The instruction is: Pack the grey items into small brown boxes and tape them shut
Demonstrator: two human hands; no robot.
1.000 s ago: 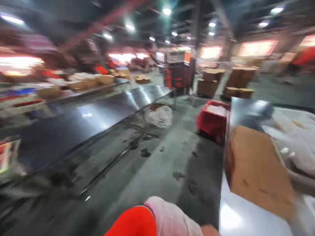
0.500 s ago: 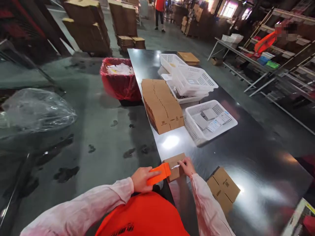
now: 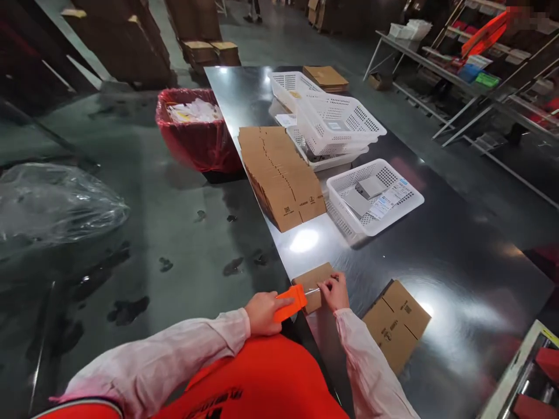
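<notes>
My left hand (image 3: 262,312) grips an orange utility knife (image 3: 290,302) just above a small flat cardboard piece (image 3: 308,285) at the steel table's (image 3: 437,244) near edge. A thin metal blade (image 3: 321,286) runs from the knife to my right hand (image 3: 335,293), whose fingers pinch its far end. Beside my right forearm lies a flattened carton (image 3: 396,326). Farther along the table is a stack of flattened cartons (image 3: 282,177). Both of my sleeves are pale pink under an orange vest.
White perforated baskets (image 3: 373,195) holding labels and grey packets stand on the table, with a flat cardboard pile (image 3: 325,77) behind them. A red-lined bin (image 3: 194,131) and a plastic bag (image 3: 52,203) are on the floor to the left. Shelving stands at the right.
The view has swung from a blurred sweep across the hall onto the table. Between the last two views, my hands stay together on the knife over the cardboard piece.
</notes>
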